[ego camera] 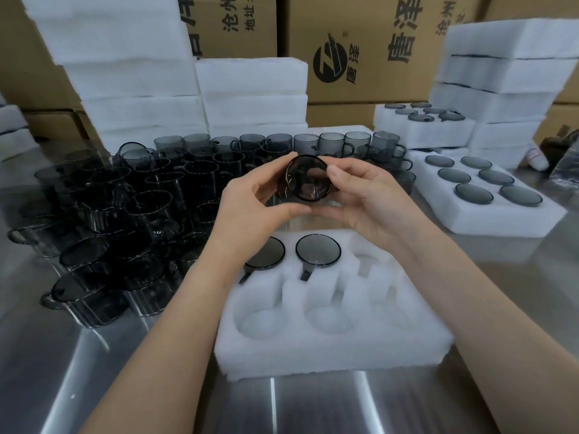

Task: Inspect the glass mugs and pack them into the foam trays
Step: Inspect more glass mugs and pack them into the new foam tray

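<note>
Held mug: a smoky grey glass mug (pixel 308 180), tipped on its side with one round end facing the camera, raised above the table at the middle of the view.
Left hand: the left hand (pixel 260 208) grasps the mug from its 9 o'clock side, thumb beneath and fingers curled round the wall.
Right hand: the right hand (pixel 369 202) grasps the same mug from 3 o'clock, with one fingertip on the rim.
Near foam tray: the near foam tray (pixel 313 349) lies at 6 o'clock from the mug and has six round pockets in two rows.
Packed mugs: two packed mugs (pixel 318 249) sit in the far row's left and middle pockets, handles pointing to 6 o'clock. The other four pockets show bare foam.
Loose mugs: a dense cluster of loose mugs (pixel 125 214) lies at 9 o'clock, some upright and some on their sides. An upright row runs across 12 o'clock.
Full tray: a full tray (pixel 488 220) with six mugs lies at 3 o'clock.
Second filled tray: a second filled tray (pixel 423 130) sits at 1 o'clock on stacked foam.
Foam stacks: foam stacks (pixel 125 57) stand at 11, 12 and 2 o'clock.
Cartons: printed cartons (pixel 360 42) stand behind.
Table: the steel table (pixel 94 371) is shiny.
</note>
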The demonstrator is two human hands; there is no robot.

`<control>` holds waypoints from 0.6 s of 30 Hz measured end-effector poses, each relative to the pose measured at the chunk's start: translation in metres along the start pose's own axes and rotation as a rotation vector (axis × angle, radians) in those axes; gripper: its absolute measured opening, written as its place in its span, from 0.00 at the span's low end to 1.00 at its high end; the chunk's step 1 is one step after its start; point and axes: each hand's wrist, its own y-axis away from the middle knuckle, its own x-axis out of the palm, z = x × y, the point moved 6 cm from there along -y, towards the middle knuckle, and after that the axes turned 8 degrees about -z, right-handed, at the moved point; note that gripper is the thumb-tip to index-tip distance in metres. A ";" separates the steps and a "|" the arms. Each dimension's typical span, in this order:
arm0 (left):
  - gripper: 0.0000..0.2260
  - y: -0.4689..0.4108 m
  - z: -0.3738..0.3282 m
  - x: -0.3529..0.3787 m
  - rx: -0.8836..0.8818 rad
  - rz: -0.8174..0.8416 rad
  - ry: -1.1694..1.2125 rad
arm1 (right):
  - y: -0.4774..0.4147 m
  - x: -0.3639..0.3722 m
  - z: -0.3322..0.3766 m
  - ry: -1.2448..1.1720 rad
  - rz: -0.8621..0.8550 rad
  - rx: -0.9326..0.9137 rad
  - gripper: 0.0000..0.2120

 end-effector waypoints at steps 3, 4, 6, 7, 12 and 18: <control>0.34 0.002 -0.001 0.001 0.019 0.002 -0.036 | -0.001 0.000 -0.002 -0.019 -0.027 0.016 0.03; 0.34 0.003 -0.002 0.002 0.032 0.003 -0.059 | -0.001 0.000 -0.003 -0.008 -0.042 0.018 0.04; 0.34 0.004 -0.005 0.002 0.061 0.002 -0.114 | -0.003 0.000 -0.004 0.032 -0.075 0.017 0.08; 0.34 0.005 -0.006 0.003 0.079 0.002 -0.140 | -0.003 0.000 -0.005 0.053 -0.090 0.016 0.09; 0.33 0.010 -0.017 0.009 0.176 0.021 -0.210 | -0.001 0.003 -0.004 0.237 -0.134 -0.064 0.16; 0.33 0.009 -0.011 0.006 0.105 -0.015 -0.155 | 0.005 0.006 0.003 0.571 -0.110 -0.205 0.23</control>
